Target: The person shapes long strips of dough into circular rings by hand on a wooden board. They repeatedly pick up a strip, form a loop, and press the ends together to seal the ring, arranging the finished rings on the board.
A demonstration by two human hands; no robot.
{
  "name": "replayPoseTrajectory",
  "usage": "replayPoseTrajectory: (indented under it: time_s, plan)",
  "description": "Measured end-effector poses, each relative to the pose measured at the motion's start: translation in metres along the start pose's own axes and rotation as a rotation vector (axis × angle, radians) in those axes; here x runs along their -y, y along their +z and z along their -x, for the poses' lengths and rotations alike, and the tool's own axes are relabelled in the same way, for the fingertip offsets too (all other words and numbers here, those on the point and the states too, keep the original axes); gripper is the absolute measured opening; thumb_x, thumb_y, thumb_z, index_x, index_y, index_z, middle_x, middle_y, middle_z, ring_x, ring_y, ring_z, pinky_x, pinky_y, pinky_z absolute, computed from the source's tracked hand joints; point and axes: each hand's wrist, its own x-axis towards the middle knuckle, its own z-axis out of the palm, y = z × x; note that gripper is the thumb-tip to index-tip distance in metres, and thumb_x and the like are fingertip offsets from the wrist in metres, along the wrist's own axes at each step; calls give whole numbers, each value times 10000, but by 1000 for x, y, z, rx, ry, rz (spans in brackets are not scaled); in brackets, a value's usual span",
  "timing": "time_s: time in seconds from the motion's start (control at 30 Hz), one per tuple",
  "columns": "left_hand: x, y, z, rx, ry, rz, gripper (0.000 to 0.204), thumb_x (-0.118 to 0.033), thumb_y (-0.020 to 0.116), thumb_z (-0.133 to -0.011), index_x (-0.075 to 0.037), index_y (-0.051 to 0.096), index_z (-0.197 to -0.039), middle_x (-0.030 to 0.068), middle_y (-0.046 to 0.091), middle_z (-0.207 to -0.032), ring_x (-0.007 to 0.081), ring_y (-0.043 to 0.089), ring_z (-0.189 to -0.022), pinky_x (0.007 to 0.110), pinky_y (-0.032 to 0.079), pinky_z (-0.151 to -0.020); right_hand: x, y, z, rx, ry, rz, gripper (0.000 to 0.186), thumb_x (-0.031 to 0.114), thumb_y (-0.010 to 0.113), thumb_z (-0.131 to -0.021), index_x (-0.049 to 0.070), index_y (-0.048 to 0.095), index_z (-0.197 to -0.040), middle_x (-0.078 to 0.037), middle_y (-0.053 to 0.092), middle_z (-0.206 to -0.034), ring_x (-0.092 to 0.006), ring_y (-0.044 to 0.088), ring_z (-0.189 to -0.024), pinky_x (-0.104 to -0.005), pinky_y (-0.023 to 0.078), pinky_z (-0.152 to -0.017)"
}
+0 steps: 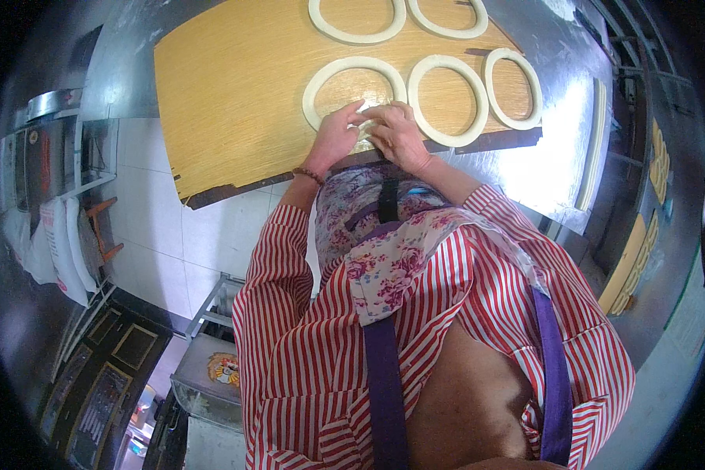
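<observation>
A pale dough ring (313, 92) lies on the wooden board (235, 94) in front of me, its near side partly hidden by my fingers. My left hand (339, 137) is closed at that near side, thumb and fingers pinching the dough. Close against it, my right hand (399, 135) curls its fingers over the same stretch of the ring. Exactly how the dough sits between the fingertips is hidden. Just right of my hands lies a second dough ring (480, 102), with a smaller dough ring (536, 90) beyond it.
Farther back on the board are two more dough rings (337, 31), cut by the picture's edge. A shiny metal table (556, 157) carries the board, and long pale strips (591, 145) lie at its right. Trays of shaped dough (633, 258) stand far right. White sacks (63, 243) are at left.
</observation>
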Motion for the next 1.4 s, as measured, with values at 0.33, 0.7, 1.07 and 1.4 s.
replayPoseTrajectory:
  time_s: [0.33, 0.7, 1.07, 1.4]
  plan:
    - [-19, 21, 7, -161, -46, -91, 389, -76, 696, -868, 45, 638, -1233, 163, 744, -1051, 186, 686, -1040, 303, 516, -901, 12, -42, 25, 10, 210, -8, 432, 87, 728, -782, 133, 662, -1207, -104, 600, -1311, -314, 594, -1088, -461, 415, -991]
    - [15, 30, 77, 31, 649, -843, 431, -86, 562, -924, 32, 535, -1337, 199, 543, -1395, 364, 469, -1354, 481, 367, -1133, -31, -48, -32, -114, 315, 38, 344, 189, 663, -835, 60, 675, -1154, -167, 670, -1095, -365, 629, -1020, -454, 437, -970]
    - [-11, -39, 7, -566, -3, -752, 538, -184, 714, -807, 17, 583, -1288, 245, 613, -1254, 409, 591, -1102, 494, 466, -926, -73, -18, -94, 263, 530, 309, 305, 244, 744, -733, 62, 714, -977, -149, 702, -950, -325, 683, -909, -467, 475, -882]
    - [-86, -71, 45, -427, -118, 465, 248, 70, 688, -705, -40, 729, -924, 91, 690, -908, 198, 671, -840, 294, 530, -778, -17, -126, -85, 221, 574, -399, 267, 58, 744, -752, 17, 681, -1008, -67, 682, -901, -174, 641, -859, -326, 517, -828]
